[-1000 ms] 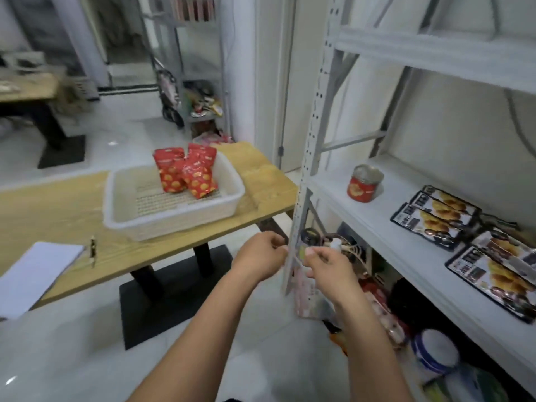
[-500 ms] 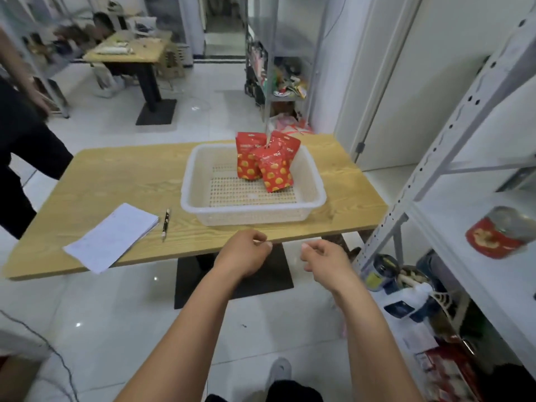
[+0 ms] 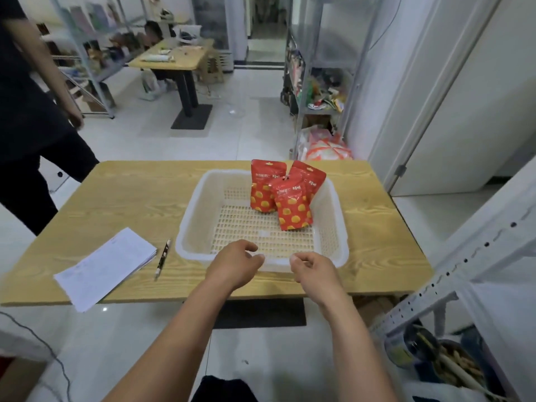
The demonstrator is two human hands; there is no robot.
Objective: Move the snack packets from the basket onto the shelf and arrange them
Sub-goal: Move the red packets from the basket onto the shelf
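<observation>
left hand: grip loose, empty | right hand: likewise | both at basket rim

Glossy plastic pkts, matt plastic basket, wood-grain table, glossy tile floor.

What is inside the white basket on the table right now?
Three red snack packets lean together in the far right of the basket; the rest of its mesh floor shows bare. The front packet overlaps the other two, so whether anything lies behind them cannot be seen.
</observation>
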